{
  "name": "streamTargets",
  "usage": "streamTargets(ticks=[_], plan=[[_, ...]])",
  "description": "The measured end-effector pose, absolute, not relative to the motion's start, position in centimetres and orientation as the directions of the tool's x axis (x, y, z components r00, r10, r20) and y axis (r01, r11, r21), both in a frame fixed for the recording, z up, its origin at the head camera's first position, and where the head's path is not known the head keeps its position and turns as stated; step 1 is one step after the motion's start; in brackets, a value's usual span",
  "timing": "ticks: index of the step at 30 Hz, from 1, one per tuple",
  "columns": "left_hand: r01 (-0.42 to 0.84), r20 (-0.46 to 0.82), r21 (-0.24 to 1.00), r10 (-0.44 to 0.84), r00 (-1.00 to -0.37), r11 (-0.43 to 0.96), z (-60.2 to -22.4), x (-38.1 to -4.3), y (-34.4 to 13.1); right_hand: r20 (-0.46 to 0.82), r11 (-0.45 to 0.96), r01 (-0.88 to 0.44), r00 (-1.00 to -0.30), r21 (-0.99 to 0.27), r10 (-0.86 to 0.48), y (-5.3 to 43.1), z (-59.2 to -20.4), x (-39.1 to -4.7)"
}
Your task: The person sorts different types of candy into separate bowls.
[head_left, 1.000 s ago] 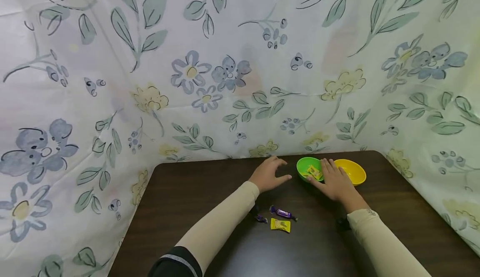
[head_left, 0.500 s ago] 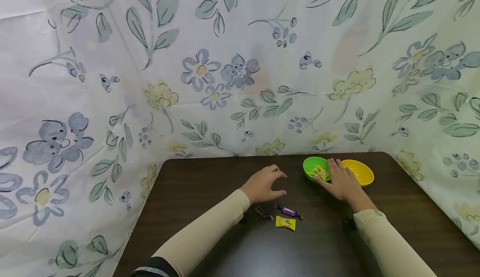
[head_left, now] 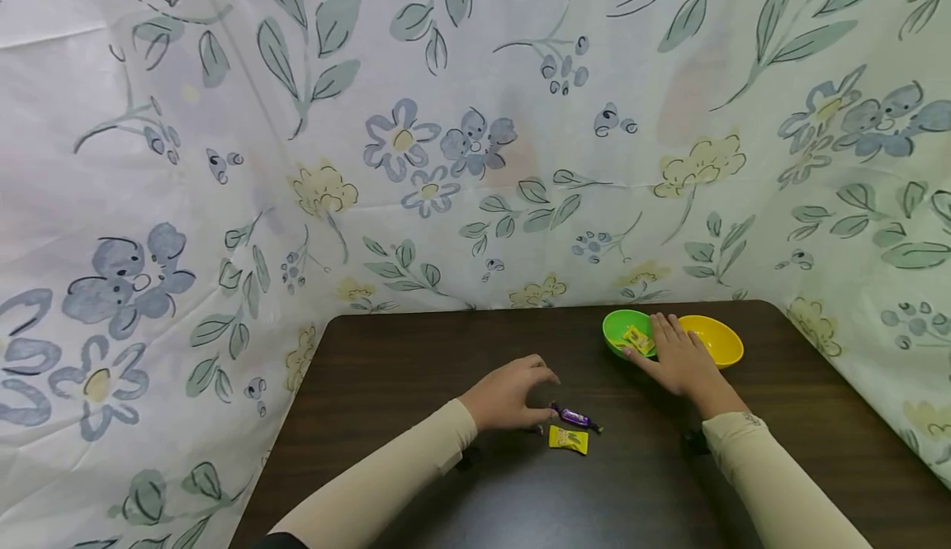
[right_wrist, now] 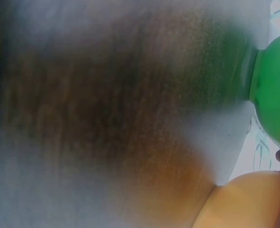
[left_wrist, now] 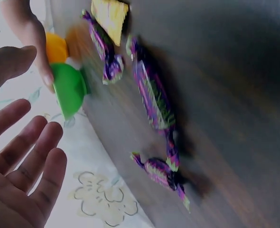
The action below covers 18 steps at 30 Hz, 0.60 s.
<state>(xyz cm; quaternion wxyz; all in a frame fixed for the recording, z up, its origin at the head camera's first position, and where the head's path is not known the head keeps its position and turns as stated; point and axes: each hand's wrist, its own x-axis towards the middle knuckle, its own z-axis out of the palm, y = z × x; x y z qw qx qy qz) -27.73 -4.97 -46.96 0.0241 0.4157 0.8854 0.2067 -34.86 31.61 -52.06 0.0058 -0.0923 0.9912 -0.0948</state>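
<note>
My left hand [head_left: 508, 392] hovers over the table with fingers spread and nothing between them. Below it, in the left wrist view, lie purple twist-wrapped candies: a long one [left_wrist: 152, 92], a small one [left_wrist: 159, 172] and another [left_wrist: 102, 45] by a yellow-wrapped candy [left_wrist: 110, 19]. From the head, the left hand hides most of the purple ones; one purple candy [head_left: 575, 418] shows past the thumb. My right hand [head_left: 683, 363], fingers straight, rests against the green bowl [head_left: 615, 326] and the yellow bowl [head_left: 726, 343]. Yellow-wrapped candies [head_left: 639, 338] lie inside the green bowl.
The dark wooden table [head_left: 416, 351] ends at a floral cloth [head_left: 446, 243] hung behind it and at the sides. Both bowls stand side by side near the back right edge.
My left hand has drawn back towards me and to the left, from beside the green bowl to above the purple candies. The right hand stays at the bowls. The head view has shifted slightly.
</note>
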Motion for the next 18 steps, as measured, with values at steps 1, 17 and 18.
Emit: streamTargets(ticks=[1, 17, 18], plan=[[0.731, 0.128, 0.391, 0.753, -0.646, 0.56, -47.0, -27.5, -5.0, 0.006, 0.965, -0.182, -0.983, -0.19, -0.184, 31.6, -52.0, -34.9], [0.738, 0.076, 0.412, 0.787, -0.612, 0.534, -49.3, -26.1, -4.8, 0.015, 0.962, -0.191, -0.981, -0.197, -0.192, 31.7, -52.3, -35.0], [0.734, 0.071, 0.413, 0.785, -0.616, 0.539, -49.5, -26.1, -4.8, 0.017, 0.962, -0.191, -0.981, -0.198, -0.191, 31.7, -52.3, -35.0]])
